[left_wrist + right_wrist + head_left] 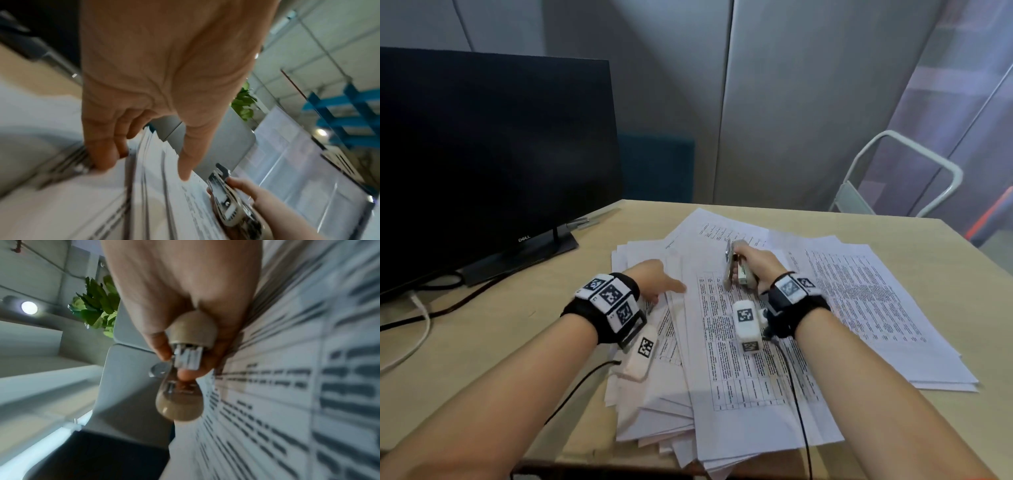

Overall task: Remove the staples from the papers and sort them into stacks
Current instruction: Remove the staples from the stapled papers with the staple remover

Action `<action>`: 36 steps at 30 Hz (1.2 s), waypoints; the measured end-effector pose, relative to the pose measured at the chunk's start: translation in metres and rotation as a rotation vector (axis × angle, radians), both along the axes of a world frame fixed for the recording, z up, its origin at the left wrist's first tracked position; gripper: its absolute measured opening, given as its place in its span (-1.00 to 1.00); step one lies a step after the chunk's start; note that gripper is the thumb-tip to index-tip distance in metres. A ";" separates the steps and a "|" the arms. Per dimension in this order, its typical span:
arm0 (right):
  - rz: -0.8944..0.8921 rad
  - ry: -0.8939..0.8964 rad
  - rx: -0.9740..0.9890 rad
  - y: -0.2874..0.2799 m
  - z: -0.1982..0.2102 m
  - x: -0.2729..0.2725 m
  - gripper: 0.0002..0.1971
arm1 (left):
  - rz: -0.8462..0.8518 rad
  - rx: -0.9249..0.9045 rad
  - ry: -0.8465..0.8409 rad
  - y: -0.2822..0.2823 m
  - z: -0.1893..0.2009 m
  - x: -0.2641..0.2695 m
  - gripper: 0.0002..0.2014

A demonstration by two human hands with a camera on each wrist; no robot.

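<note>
Printed papers [739,377] lie in a loose, overlapping pile across the middle of the wooden desk [517,325]. A flatter stack [876,308] sits to the right. My left hand [664,291] is at the pile's left side. In the left wrist view its fingers [104,155] curl under the edge of several sheets [156,186] with the thumb on top. My right hand [746,267] hovers over the pile's far part and grips a beige and metal staple tool [736,270], also visible as the staple tool [226,201] and staple tool [185,353], held upright. No staple is visible.
A dark monitor [493,164] stands at the back left, with cables [424,315] trailing over the desk and pens [585,221] behind its foot. A white metal frame [893,171] stands beyond the desk's far right corner. The papers overhang the desk's near edge.
</note>
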State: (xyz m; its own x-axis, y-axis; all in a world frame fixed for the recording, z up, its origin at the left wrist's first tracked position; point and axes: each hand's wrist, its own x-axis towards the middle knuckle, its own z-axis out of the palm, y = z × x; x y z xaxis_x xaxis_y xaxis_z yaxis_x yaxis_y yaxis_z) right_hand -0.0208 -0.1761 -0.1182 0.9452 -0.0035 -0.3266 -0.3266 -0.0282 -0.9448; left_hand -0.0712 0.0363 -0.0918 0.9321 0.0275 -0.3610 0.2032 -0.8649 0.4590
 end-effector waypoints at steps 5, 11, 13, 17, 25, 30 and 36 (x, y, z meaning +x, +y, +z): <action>-0.062 -0.036 0.559 -0.033 -0.024 -0.013 -0.74 | 0.119 -0.239 -0.127 -0.002 -0.014 -0.001 -0.66; -0.232 -0.070 0.698 -0.077 -0.022 -0.025 -0.67 | -0.057 -0.052 -0.329 -0.022 -0.013 -0.013 -0.17; -0.256 -0.051 0.657 -0.097 -0.025 -0.029 -0.67 | -0.080 -0.004 -0.338 -0.027 -0.014 -0.013 -0.17; -0.362 -0.021 0.596 -0.137 -0.030 -0.035 -0.67 | 0.049 -0.192 -0.205 -0.032 -0.018 -0.010 -0.18; -0.405 -0.005 0.540 -0.161 -0.018 -0.028 -0.59 | 0.331 -0.898 -0.087 -0.032 -0.024 -0.011 -0.68; -0.112 -0.145 0.475 -0.132 0.005 -0.031 -0.58 | 0.323 -1.034 -0.429 -0.028 0.009 -0.003 -0.78; 0.143 -0.202 0.103 -0.095 0.028 -0.040 -0.74 | 0.325 -1.062 -0.536 -0.046 0.034 0.016 -0.68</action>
State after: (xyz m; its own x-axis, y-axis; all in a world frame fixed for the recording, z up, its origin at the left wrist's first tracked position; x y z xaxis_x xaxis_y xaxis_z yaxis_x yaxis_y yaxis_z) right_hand -0.0609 -0.2714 -0.0901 0.9797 0.1584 -0.1226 -0.1303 0.0389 -0.9907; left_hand -0.0548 -0.0100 -0.0581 0.9741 0.2118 0.0798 -0.0911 0.0439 0.9949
